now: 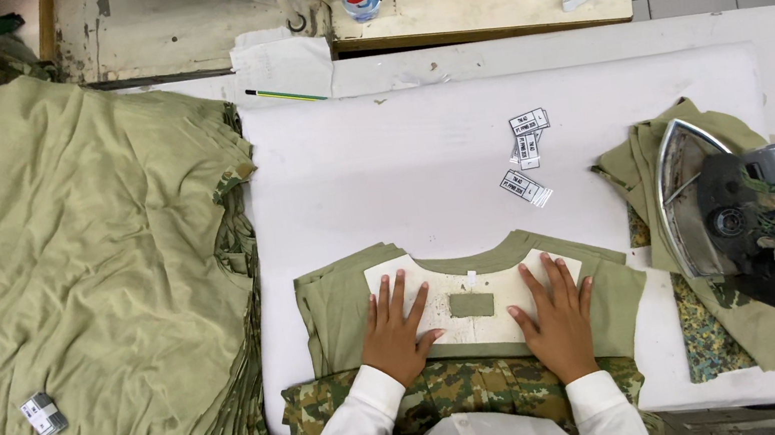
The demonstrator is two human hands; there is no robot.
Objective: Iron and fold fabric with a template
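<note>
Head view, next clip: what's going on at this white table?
A person presses both hands, left hand and right hand, flat on a white cardboard template laid over the neck of an olive T-shirt. A stack of olive shirts lies at the left, an iron rests at the right, and small labels lie beyond.

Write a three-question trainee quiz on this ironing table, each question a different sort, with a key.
1. True or false: both hands, left hand and right hand, press flat on the white template lying on the olive shirt.
2. Where does the iron rest? A) on the stack of shirts B) on folded cloth at the right C) on the template
3. Fill in: the loose labels lie on the white ___.

Key: 1 true; 2 B; 3 pad
</note>
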